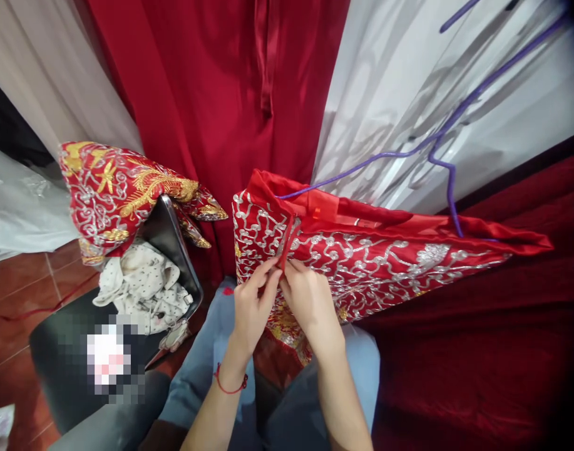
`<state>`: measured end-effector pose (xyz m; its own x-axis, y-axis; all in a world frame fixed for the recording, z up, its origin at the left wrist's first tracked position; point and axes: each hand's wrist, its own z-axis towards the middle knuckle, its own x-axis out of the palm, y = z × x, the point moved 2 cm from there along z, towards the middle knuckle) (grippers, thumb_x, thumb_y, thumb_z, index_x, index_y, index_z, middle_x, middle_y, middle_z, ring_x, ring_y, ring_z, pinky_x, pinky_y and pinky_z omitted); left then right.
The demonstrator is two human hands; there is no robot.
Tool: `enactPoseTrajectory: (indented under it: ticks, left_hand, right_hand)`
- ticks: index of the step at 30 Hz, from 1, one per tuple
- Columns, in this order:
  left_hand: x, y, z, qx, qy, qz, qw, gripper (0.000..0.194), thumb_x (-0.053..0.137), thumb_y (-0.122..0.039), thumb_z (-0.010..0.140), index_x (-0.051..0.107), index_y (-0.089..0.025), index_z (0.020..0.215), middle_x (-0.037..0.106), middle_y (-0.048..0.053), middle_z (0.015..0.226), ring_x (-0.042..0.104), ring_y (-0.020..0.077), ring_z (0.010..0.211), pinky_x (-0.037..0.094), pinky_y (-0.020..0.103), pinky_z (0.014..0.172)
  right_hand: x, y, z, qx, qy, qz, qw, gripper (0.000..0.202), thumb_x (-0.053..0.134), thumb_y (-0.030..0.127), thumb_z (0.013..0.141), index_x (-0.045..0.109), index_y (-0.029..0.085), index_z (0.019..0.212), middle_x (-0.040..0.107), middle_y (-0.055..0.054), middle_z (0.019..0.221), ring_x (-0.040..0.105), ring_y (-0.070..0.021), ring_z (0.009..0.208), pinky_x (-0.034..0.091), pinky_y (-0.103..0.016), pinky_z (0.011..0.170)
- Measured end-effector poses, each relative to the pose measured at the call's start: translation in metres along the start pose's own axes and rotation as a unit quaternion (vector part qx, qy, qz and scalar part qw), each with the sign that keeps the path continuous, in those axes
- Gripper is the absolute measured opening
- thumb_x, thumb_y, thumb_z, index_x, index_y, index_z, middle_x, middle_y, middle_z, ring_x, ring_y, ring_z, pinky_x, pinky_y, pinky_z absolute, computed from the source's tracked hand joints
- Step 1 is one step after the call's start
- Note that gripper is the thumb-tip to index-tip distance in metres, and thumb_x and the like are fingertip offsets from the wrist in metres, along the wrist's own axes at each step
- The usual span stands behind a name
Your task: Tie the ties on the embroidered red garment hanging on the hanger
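A red skirt-like garment (362,266) with silver and gold embroidery lies over my knees, its red satin top edge spread wide. Both ends of a purple hanger (484,81) reach into that top opening. At a slit near the left end of the edge, my left hand (251,307) pinches a narrow red strip of the garment between thumb and finger. Right beside it, my right hand (312,297) is closed on the same strip, fingertips almost touching the left ones. The hands hide the exact spot they grip.
To the left stands a black chair (45,338) with another embroidered red garment (103,200) over its backrest and a dotted white cloth (143,282) on it. Red drapery (206,75) and white fabric (362,81) hang ahead. Dark red cloth (456,351) is at the right.
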<state>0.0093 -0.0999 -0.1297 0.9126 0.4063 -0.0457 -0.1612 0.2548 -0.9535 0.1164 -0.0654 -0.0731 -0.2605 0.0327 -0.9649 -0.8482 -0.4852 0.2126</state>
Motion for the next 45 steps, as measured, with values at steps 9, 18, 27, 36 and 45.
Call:
enactPoseTrajectory:
  ticks: [9, 18, 27, 36, 45]
  left_hand:
    - [-0.002, 0.003, 0.002, 0.048, -0.036, 0.090, 0.994, 0.007, 0.062, -0.022, 0.086, 0.056, -0.020, 0.081, 0.045, -0.010, 0.053, 0.040, 0.0058, 0.048, 0.036, 0.017, 0.055]
    - [-0.021, 0.001, -0.007, 0.027, -0.110, 0.048, 0.992, 0.008, 0.065, -0.018, 0.081, 0.057, -0.021, 0.079, 0.057, -0.005, 0.062, 0.052, 0.0095, 0.056, 0.043, 0.019, 0.059]
    - [-0.027, -0.006, -0.034, 0.064, -0.096, 0.023, 0.993, 0.006, 0.064, -0.023, 0.089, 0.060, -0.020, 0.085, 0.059, -0.004, 0.064, 0.053, 0.0083, 0.056, 0.043, 0.018, 0.057]
    - [-0.028, 0.000, -0.041, 0.011, -0.103, -0.087, 0.991, 0.015, 0.064, -0.033, 0.092, 0.061, -0.020, 0.087, 0.055, -0.004, 0.064, 0.050, 0.0083, 0.056, 0.040, 0.019, 0.056]
    - [-0.028, -0.003, -0.033, -0.024, -0.100, -0.100, 0.990, 0.016, 0.065, -0.035, 0.092, 0.061, -0.020, 0.091, 0.053, -0.005, 0.063, 0.049, 0.0081, 0.057, 0.040, 0.018, 0.057]
  right_hand:
    - [-0.024, -0.004, -0.040, -0.080, -0.009, 0.112, 0.990, 0.021, 0.045, 0.020, 0.101, 0.060, 0.019, 0.087, 0.066, -0.002, 0.082, 0.060, -0.0143, 0.067, 0.036, -0.028, 0.062]
    - [-0.030, 0.007, -0.022, -0.022, -0.101, 0.512, 0.853, 0.031, 0.045, 0.040, 0.102, 0.061, 0.019, 0.084, 0.067, 0.000, 0.076, 0.057, -0.0089, 0.054, 0.047, -0.024, 0.056]
    - [-0.018, 0.017, -0.005, 0.022, -0.257, 0.483, 0.837, 0.033, 0.043, 0.038, 0.102, 0.067, 0.020, 0.090, 0.070, -0.002, 0.083, 0.057, -0.0095, 0.054, 0.049, -0.026, 0.060]
    - [-0.024, 0.015, -0.008, -0.030, -0.262, 0.167, 0.950, 0.022, 0.048, 0.030, 0.100, 0.064, 0.020, 0.088, 0.066, -0.001, 0.073, 0.056, -0.0112, 0.058, 0.039, -0.024, 0.059]
    - [-0.030, 0.010, -0.022, -0.109, -0.236, 0.288, 0.921, 0.017, 0.047, 0.021, 0.097, 0.062, 0.023, 0.106, 0.066, -0.006, 0.104, 0.065, -0.0166, 0.090, 0.049, -0.028, 0.074]
